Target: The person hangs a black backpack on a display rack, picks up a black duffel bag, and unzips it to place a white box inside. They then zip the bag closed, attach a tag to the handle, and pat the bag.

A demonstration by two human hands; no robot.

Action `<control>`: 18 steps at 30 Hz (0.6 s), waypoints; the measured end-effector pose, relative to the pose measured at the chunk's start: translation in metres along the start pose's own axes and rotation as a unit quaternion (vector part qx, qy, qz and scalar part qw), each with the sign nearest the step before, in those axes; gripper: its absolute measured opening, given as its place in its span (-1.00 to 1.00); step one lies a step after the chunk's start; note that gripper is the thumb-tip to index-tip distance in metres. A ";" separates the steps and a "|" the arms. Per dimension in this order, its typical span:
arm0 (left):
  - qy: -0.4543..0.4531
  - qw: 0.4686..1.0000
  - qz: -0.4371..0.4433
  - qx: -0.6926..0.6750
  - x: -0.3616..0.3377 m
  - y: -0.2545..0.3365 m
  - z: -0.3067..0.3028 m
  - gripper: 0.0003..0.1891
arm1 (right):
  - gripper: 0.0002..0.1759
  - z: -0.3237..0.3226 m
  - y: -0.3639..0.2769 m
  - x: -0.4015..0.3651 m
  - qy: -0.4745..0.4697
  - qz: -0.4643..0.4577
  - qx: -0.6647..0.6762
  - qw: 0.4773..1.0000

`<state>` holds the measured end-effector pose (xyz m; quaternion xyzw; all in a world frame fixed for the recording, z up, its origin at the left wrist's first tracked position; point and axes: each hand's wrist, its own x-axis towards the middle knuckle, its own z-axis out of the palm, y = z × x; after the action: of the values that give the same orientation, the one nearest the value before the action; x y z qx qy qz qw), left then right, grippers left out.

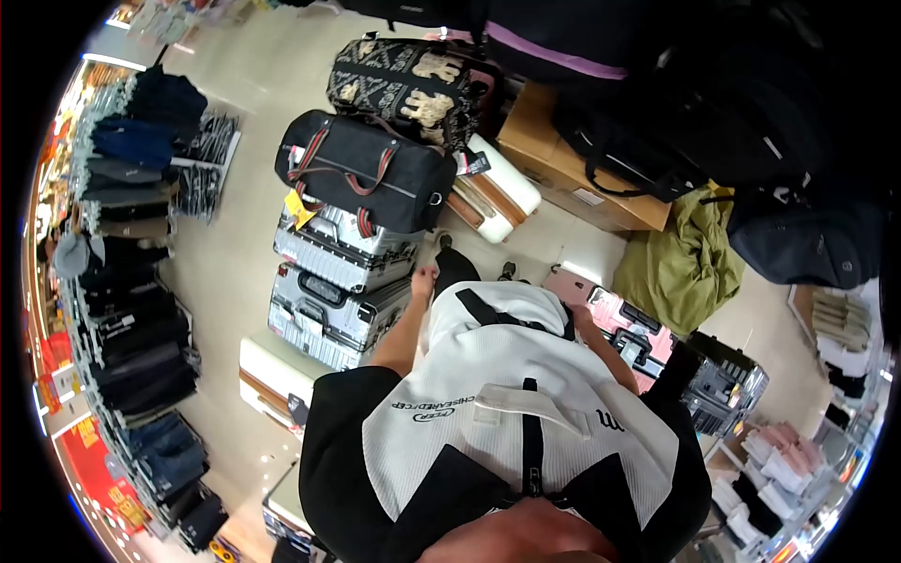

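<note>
My left hand (pixel 425 279) hangs beside my black trouser leg (pixel 457 269), close to the silver suitcases. Its fingers are curled in, and what they hold, if anything, is hidden. On the other side, my right hand (pixel 580 319) is at the hem of my white and black shirt (pixel 526 347), overlapping a pink suitcase (pixel 608 310) in this view. The shirt and forearm partly cover its fingers. Two ribbed silver suitcases (pixel 324 314) stand left of my left hand. A black duffel bag (pixel 366 171) with red-striped straps lies on top of one.
Ahead are a cream suitcase (pixel 502 192), an elephant-patterned bag (pixel 413 89) and a cardboard box (pixel 530 141). Black backpacks (pixel 807 225) and an olive cloth (pixel 680 258) are at right. A clothes rack (pixel 136 328) lines the left aisle; another cream suitcase (pixel 282 371) stands nearer.
</note>
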<state>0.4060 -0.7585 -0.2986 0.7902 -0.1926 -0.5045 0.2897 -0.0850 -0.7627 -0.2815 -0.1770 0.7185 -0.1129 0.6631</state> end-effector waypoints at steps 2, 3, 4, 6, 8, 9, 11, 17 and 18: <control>0.008 0.991 0.034 -0.132 -0.012 0.058 -0.026 -0.83 | -0.77 0.017 -0.032 0.007 -0.022 -0.013 0.011 1.000; 0.015 0.977 0.099 -0.189 -0.011 0.080 -0.036 -0.86 | -0.77 0.028 -0.050 0.005 -0.033 -0.036 0.016 0.999; 0.025 0.972 0.119 -0.201 -0.010 0.104 -0.046 -0.84 | -0.77 0.044 -0.066 -0.005 -0.039 -0.071 0.017 0.997; 0.009 0.972 0.129 -0.195 -0.007 0.137 -0.060 -0.89 | -0.77 0.074 -0.092 -0.021 -0.039 -0.143 0.032 0.988; -0.025 0.981 0.115 -0.155 0.012 0.139 -0.059 -0.91 | -0.79 0.100 -0.093 -0.013 -0.030 -0.104 0.052 0.993; -0.023 0.988 0.095 -0.119 0.017 0.139 -0.058 -0.92 | -0.84 0.111 -0.074 0.000 -0.010 -0.234 -0.023 0.972; 0.014 0.986 0.163 0.043 0.039 0.120 -0.059 -0.90 | -0.80 0.133 -0.039 0.006 0.052 -0.236 0.031 0.970; -0.015 0.821 0.497 0.280 0.040 0.116 -0.066 -0.73 | -0.66 0.208 0.077 -0.032 0.297 -0.024 0.204 0.933; -0.041 0.820 0.496 0.281 0.040 0.121 -0.067 -0.74 | -0.65 0.223 0.120 -0.026 0.319 0.009 0.197 0.927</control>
<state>0.4822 -0.8562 -0.2257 0.6132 -0.7041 -0.2486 0.2577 0.1255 -0.6270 -0.3269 0.0086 0.8569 -0.2968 0.4213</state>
